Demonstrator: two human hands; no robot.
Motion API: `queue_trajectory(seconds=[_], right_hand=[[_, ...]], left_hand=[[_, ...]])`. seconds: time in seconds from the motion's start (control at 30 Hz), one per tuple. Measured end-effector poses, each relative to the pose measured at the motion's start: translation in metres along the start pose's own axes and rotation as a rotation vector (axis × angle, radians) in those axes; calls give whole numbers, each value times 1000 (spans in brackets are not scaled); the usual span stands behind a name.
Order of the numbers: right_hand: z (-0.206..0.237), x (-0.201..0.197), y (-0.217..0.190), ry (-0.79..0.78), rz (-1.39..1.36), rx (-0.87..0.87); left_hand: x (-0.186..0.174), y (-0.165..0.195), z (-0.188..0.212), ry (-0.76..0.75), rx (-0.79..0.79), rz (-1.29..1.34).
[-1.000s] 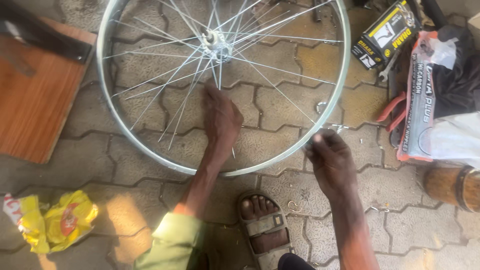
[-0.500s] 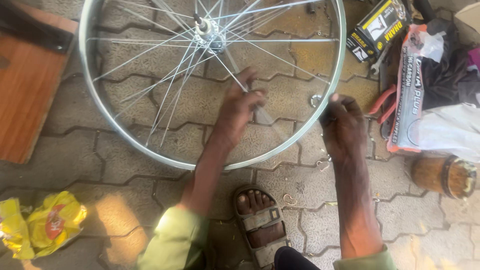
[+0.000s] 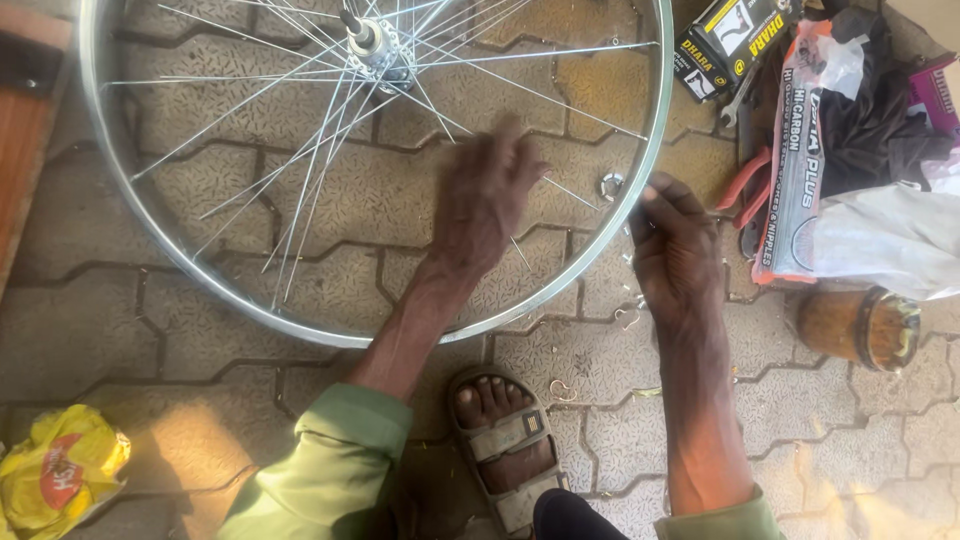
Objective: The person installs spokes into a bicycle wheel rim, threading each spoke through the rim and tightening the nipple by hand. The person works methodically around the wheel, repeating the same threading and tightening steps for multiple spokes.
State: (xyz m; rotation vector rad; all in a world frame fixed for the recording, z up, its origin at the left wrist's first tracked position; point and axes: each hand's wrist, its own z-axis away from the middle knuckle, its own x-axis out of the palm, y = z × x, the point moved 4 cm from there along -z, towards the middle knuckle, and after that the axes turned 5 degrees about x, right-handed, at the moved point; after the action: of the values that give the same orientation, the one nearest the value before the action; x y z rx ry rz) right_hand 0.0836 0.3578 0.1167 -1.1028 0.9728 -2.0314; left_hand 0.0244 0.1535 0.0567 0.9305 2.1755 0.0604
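A bicycle wheel rim (image 3: 655, 150) lies flat on the paving stones (image 3: 180, 330), so the thin spokes (image 3: 300, 170) are easy to reach from above. They run out from the hub (image 3: 378, 45) near the top. The left hand (image 3: 490, 195) is inside the ring, fingers spread loosely over loose spokes; it looks blurry, and I cannot tell if it grips one. The right hand (image 3: 675, 245) sits just outside the rim, fingers pinched together at the rim edge, maybe on something tiny. A sandalled foot (image 3: 505, 450) rests below the wheel. Spoke packets (image 3: 800, 160) and red pliers (image 3: 745, 180) lie close on the right, within reach. A yellow bag (image 3: 60, 475) sits at the bottom left.
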Motion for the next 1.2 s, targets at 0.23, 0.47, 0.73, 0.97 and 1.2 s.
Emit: queue_trajectory(seconds=[0.23, 0.47, 0.73, 0.97, 1.2], right_hand=[[4, 4, -2, 7, 68, -69], [33, 6, -2, 99, 828, -279], [50, 9, 14, 87, 801, -245], [44, 6, 9, 7, 783, -297], [40, 5, 6, 70, 779, -347]], left_hand=[[27, 54, 13, -209, -129, 1044], [31, 56, 10, -342, -340, 1137], [26, 55, 1, -232, -261, 1171], [29, 56, -3, -201, -255, 1152], [26, 56, -6, -185, -237, 1147]])
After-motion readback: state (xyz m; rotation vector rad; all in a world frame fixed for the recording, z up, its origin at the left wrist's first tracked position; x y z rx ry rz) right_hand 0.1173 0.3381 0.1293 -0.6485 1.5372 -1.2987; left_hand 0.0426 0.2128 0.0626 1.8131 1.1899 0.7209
